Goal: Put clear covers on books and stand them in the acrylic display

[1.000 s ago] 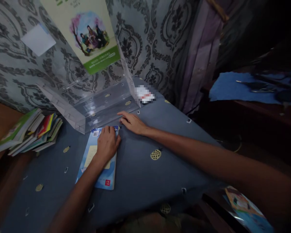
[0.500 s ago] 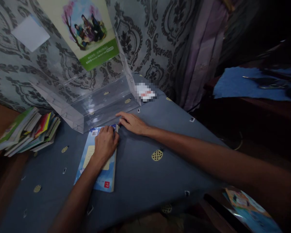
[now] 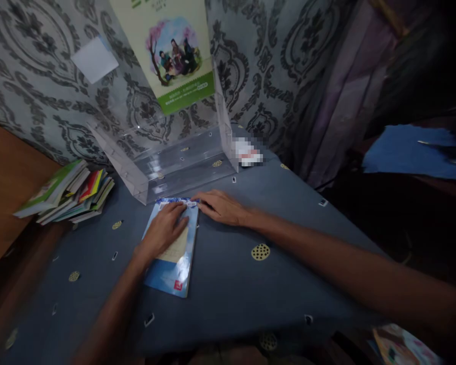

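A blue book with a pale yellow panel and a small red mark lies flat on the dark patterned tablecloth. My left hand rests on its cover, fingers stretched toward the top edge. At the book's upper right corner, the fingertips of my right hand touch the edge, with the fingers extended and the hand low over the cloth. Just beyond the book stands a clear plastic rack with two side walls.
Several books are stacked at the left. A green and cream poster-like sheet rises behind the rack. A blurred white item sits beside it. Blue cloth lies at the far right; a colourful book shows below.
My left hand has flattened from a curled pose and slid over the cover. My right hand has come onto the book's top right corner. The whole view has shifted.
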### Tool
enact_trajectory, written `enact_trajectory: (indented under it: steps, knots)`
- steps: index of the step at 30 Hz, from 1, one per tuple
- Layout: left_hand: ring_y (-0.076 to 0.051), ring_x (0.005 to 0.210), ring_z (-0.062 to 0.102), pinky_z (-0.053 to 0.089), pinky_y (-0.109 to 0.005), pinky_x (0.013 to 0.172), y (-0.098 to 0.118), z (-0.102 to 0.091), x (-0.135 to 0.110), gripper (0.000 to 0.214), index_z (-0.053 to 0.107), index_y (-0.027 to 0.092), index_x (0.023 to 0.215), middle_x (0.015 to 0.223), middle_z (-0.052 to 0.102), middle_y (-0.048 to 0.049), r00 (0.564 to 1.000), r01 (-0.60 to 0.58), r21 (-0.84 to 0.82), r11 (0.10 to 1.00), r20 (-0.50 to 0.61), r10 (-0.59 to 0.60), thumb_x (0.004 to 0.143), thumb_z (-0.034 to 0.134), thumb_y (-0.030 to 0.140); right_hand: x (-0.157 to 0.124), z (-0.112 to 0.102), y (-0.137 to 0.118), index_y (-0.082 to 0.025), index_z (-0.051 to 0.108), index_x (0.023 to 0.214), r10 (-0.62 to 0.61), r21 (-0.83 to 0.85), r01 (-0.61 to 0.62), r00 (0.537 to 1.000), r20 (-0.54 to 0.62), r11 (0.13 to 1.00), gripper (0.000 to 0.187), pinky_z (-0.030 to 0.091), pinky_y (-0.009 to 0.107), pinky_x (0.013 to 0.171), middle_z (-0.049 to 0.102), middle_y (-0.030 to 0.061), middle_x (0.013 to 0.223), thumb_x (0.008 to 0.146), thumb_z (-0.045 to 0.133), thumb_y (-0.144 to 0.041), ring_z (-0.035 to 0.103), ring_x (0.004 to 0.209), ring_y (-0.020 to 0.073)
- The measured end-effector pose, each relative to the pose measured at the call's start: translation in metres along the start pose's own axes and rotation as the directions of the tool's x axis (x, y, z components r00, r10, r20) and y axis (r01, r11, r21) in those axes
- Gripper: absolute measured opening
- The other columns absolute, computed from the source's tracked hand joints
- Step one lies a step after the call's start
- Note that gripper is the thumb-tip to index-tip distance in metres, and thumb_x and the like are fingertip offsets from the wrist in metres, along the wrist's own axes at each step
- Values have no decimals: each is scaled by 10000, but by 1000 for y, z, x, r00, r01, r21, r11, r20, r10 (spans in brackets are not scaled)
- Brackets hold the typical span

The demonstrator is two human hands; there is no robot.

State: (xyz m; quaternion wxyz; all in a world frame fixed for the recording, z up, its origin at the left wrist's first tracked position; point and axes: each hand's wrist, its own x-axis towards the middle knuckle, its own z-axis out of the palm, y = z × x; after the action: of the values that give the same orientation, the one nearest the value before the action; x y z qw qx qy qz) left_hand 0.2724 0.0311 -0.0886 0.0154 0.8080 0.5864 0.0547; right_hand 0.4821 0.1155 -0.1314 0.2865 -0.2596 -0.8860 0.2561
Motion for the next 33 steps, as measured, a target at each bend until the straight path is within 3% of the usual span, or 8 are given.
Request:
enact_trajectory:
  steps: [3, 5, 9, 17, 26, 33]
  knots:
    - [-328, 1299, 552, 466, -515, 1087, -27, -5, -28, 418, 607, 184, 1336, 1412, 588, -134, 984, 176, 45, 983, -5, -176, 990, 473, 376, -1, 2, -3, -193, 607, 1311, -35, -20, 36, 999, 32, 999, 337, 489, 406, 931, 730, 109, 1134, 1017, 450, -245, 666, 1007, 245]
    - [-313, 1231, 600, 510, -483, 1028, -37, -6, -44, 446, 591, 190, 1357, 1404, 585, -133, 963, 270, 33, 962, -12, -270, 992, 446, 400, -1, 3, -4, -202, 591, 1339, -35, -16, 36, 999, 29, 999, 357, 498, 420, 935, 724, 108, 1145, 1017, 446, -250, 665, 1017, 250]
    - [-278, 1138, 636, 533, -407, 959, -35, -4, -59, 436, 594, 165, 1339, 1294, 625, -140, 938, 345, 65, 936, -50, -342, 1006, 404, 372, -3, 6, -4, -205, 509, 1439, -59, 14, 59, 998, 25, 998, 433, 506, 448, 969, 704, 111, 1150, 1017, 431, -267, 652, 1055, 253]
    - [-280, 1090, 622, 511, -414, 968, -20, 5, -57, 374, 627, 152, 1275, 1207, 637, -150, 911, 407, 127, 905, -128, -392, 1005, 433, 322, -4, 5, 0, -255, 450, 1500, -99, 33, 97, 993, 71, 995, 476, 438, 546, 1086, 624, 126, 1372, 1027, 424, -306, 564, 1274, 282]
    - [-304, 1096, 591, 504, -444, 986, -24, 10, -70, 381, 624, 127, 1283, 1187, 617, -162, 899, 428, 133, 894, -166, -406, 1004, 438, 308, 4, 17, -6, -227, 477, 1490, -103, -37, 109, 985, 135, 993, 471, 414, 577, 1100, 599, 153, 1409, 1033, 408, -315, 509, 1338, 301]
    - [-297, 1108, 584, 492, -446, 1012, -38, 16, -76, 370, 638, 141, 1258, 1171, 606, -159, 890, 424, 78, 902, -221, -399, 999, 428, 301, 14, 29, -9, -196, 501, 1468, -106, -21, 110, 983, 152, 994, 468, 404, 585, 1111, 598, 164, 1422, 1018, 422, -297, 486, 1375, 304]
